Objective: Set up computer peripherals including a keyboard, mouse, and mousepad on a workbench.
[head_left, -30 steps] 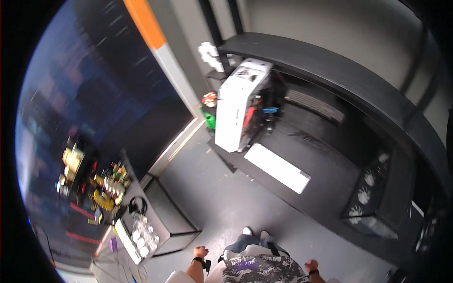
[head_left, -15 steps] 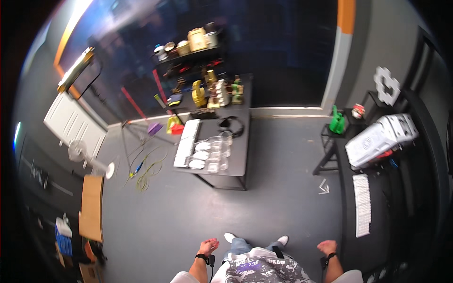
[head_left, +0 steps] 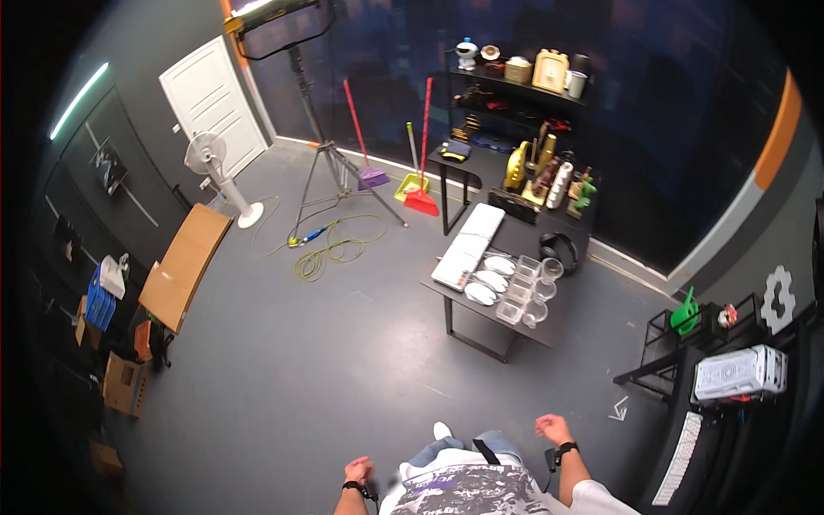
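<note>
My left hand [head_left: 359, 469] hangs at my left side with its fingers loosely bent and nothing seen in it. On the other side, my right hand [head_left: 553, 428] is held forward, fingers apart and empty. Both wrists wear black bands. Neither hand touches anything. Ahead and to the right stands a black table [head_left: 541, 330]. It carries a long white box [head_left: 470, 246], several white oval items [head_left: 491, 281], clear plastic containers [head_left: 520, 289], clear round cups [head_left: 544, 288] and black headphones [head_left: 559, 251].
A tripod light stand [head_left: 326, 150], a coiled yellow-green cable [head_left: 313, 264], a white fan [head_left: 225, 176] and a red dustpan [head_left: 421, 202] are on the floor ahead. Cardboard [head_left: 184, 268] leans at left. On the right desk are a white computer case [head_left: 740, 374] and a keyboard [head_left: 681, 457].
The view has turned left, so the table and shelf now appear farther right. One white shoe has left the view's visible area. My right hand has moved closer to my body's middle.
</note>
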Demonstrator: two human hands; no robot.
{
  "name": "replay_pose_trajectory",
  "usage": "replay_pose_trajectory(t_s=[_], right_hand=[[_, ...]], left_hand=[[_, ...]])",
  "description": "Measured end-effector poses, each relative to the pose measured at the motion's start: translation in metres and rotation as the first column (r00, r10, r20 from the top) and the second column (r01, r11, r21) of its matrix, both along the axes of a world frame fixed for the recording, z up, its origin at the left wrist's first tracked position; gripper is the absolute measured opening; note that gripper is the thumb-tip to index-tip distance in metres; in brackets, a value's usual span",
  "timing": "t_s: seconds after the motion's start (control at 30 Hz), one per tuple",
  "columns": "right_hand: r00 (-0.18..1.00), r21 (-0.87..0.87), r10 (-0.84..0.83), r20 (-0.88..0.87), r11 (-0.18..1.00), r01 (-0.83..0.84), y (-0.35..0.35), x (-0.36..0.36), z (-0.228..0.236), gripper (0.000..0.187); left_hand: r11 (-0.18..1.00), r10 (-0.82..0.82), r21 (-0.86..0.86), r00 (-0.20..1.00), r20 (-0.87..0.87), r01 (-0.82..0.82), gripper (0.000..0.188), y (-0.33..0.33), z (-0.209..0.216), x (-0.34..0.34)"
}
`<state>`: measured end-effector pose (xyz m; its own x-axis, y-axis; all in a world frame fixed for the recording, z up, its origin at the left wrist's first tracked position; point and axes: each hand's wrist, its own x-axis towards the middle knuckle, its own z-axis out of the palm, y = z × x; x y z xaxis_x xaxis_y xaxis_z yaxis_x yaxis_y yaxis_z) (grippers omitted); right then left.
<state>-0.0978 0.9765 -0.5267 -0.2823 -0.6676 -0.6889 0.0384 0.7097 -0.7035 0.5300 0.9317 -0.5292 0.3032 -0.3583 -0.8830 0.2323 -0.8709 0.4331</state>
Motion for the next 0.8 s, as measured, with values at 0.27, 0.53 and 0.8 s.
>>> replay_pose_trajectory(t_s=[0.27, 0.53, 0.8], right_hand=[[0.945, 0.388, 0.289, 0.151, 0.862, -0.326, 0.013, 0.037, -0.042, 0.02], [0.965, 0.293, 0.26, -0.037, 0.926, -0.238, -0.127, 0.068, -0.029, 0.017], [0.998, 0.204, -0.003, 0.064, 0.979, -0.01, -0.246, 0.156, -0.044, 0.017]], left_hand=[[0.997, 0.07, -0.036, 0.995, 0.076, -0.068, 0.034, 0.025, 0.018, -0.027], [0.994, 0.094, 0.048, 0.993, 0.073, -0.098, 0.032, 0.005, 0.01, 0.005], [0.994, -0.104, 0.037, 0.989, 0.104, 0.101, 0.022, -0.157, 0.04, 0.104]])
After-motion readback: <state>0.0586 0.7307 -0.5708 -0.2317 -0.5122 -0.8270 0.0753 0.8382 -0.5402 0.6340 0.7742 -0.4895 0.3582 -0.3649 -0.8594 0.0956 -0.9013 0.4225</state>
